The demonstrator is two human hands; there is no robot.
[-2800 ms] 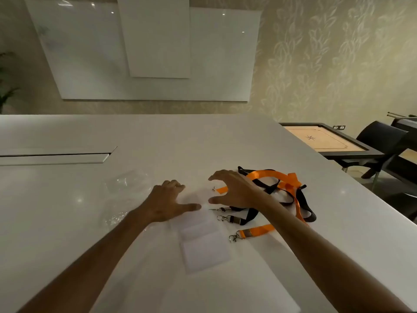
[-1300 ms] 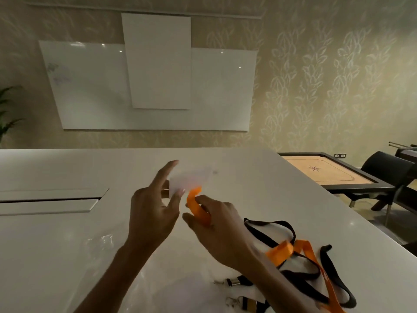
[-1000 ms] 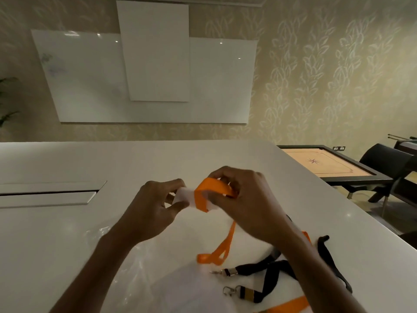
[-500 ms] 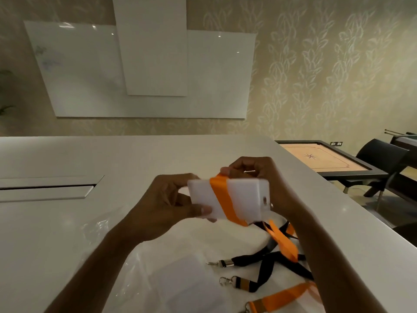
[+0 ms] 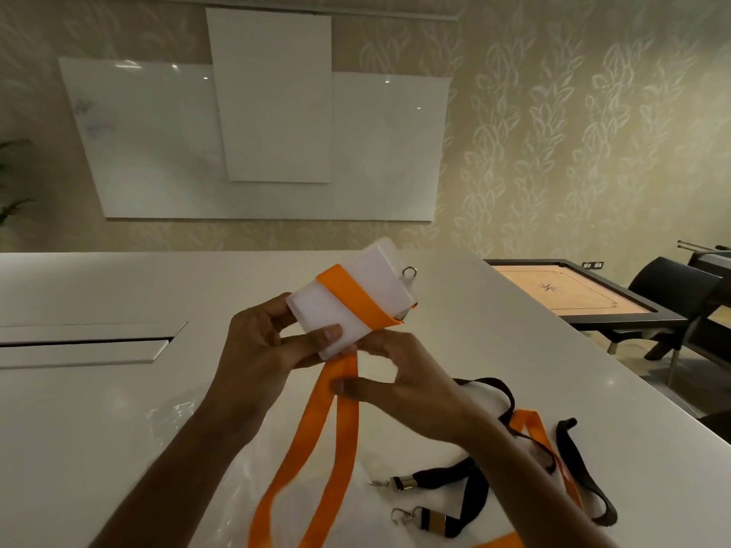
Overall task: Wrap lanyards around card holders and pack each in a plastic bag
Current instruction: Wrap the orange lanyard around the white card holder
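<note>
Broad white table (image 5: 99, 409) filling the near scene, far edge along the wallpapered wall, right edge slanting from far centre toward near right. Bare tabletop to the left and far of the hands, broken only by a long recessed slot (image 5: 85, 344) at the left. Beyond the right edge, a carrom board (image 5: 565, 294) and a dark chair (image 5: 672, 294). On the wall, a whiteboard (image 5: 158, 152) with a paler panel over its middle.

Both forearms reaching in from the near edge, meeting above the table's middle. Left hand (image 5: 261, 350) gripping the near left corner of the white card holder (image 5: 368, 290), thumb laid across its face, holder lifted clear of the table and tilted up to the right. Right hand (image 5: 411, 389) just below it, thumb and fingers pinching the orange lanyard (image 5: 348, 298), one band already slanting across the holder, two strands hanging to the near edge.

Against half a second ago: holder rotated and raised, right hand dropped from its far edge to beneath it.

Clear plastic bag (image 5: 190, 421) flat under the left forearm. Black lanyards (image 5: 470, 492) with metal clips tangled at near right, another orange one among them.
</note>
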